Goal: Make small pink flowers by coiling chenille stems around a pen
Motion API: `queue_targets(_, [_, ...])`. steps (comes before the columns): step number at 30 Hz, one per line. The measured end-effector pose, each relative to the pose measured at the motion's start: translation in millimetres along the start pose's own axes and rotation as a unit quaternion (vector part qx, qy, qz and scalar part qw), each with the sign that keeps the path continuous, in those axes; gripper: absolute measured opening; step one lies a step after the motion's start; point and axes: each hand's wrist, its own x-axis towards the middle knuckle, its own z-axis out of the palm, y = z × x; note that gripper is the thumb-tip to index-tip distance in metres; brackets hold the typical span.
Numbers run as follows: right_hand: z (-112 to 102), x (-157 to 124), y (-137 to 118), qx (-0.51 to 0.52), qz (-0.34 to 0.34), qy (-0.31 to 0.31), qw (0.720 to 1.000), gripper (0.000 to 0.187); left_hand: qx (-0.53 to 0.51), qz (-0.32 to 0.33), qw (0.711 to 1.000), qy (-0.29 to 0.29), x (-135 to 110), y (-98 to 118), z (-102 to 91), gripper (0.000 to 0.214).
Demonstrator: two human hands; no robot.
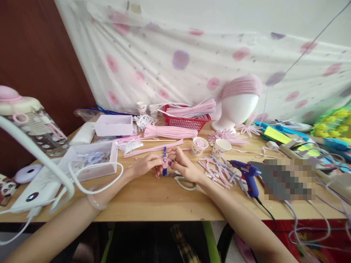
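Above the table's front half, both hands meet at a dark blue pen-like stick held upright. A pink fuzzy strip, apparently pipe cleaner, goes around its middle. My left hand is closed, its fingertips pinching at the strip and stick from the left. From the right, my right hand is closed on the strip, thumb and forefinger bent near the stick. Fingers partly hide the strip's exact shape. Just below the right hand lie scissors, their blades partly under the hands.
Cut pink and grey pipe cleaner pieces lie right of my hands, beside a blue glue gun. Two paper cups, a pink bundle and a red basket stand behind. A white box and looping white cable are left.
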Motion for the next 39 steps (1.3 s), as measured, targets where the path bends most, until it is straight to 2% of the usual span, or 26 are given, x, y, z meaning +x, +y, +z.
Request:
queue_targets(4, [0, 0, -4, 0.066, 0.031, -0.054, 0.996, 0.028, 0.010, -0.002, 1.000, -0.021, -1, 0, 2.0, 0.040])
queue_targets(6, [-2, 0, -5, 0.079, 0.046, -0.057, 0.994, 0.030, 0.030, 0.017, 0.999, -0.013, -1, 0, 3.4, 0.042])
queue_targets(10, [-5, 1, -4, 0.088, 0.065, 0.001, 0.994, 0.033, 0.073, 0.066, 0.993, 0.060, -3, 2, 7.8, 0.042])
queue_targets(13, [-3, 3, -1, 0.075, 0.034, 0.047, 0.995, 0.031, 0.133, 0.110, 0.977, 0.124, -4, 4, 12.7, 0.044])
queue_targets(18, [6, 0, 7, -0.030, -0.042, 0.101, 0.994, 0.026, 0.118, 0.109, 0.967, 0.197, -2, 1, 20.4, 0.044])
queue_targets(21, [11, -4, 11, -0.139, -0.082, 0.126, 0.979, 0.022, 0.084, 0.106, 0.968, 0.211, -1, -3, 24.1, 0.044])
queue_targets(24, [16, -6, 14, -0.192, -0.115, 0.144, 0.964, 0.017, 0.081, 0.107, 0.964, 0.230, -1, -3, 26.9, 0.043])
queue_targets(28, [19, -6, 11, -0.185, -0.109, 0.172, 0.961, 0.020, 0.107, 0.122, 0.960, 0.229, -2, 0, 27.4, 0.044])
queue_targets(31, [14, -5, 6, -0.161, -0.068, 0.223, 0.959, 0.011, 0.120, 0.139, 0.961, 0.207, -2, 2, 24.3, 0.043])
queue_targets(33, [9, -4, 4, -0.184, -0.037, 0.238, 0.953, 0.021, 0.132, 0.148, 0.960, 0.199, -2, 2, 21.9, 0.042])
queue_targets(35, [6, -4, 3, -0.219, -0.019, 0.215, 0.952, 0.029, 0.150, 0.152, 0.958, 0.193, -3, 2, 20.8, 0.042])
queue_targets(39, [9, -3, 5, -0.266, -0.039, 0.169, 0.948, 0.025, 0.174, 0.154, 0.952, 0.199, -4, 2, 24.7, 0.040])
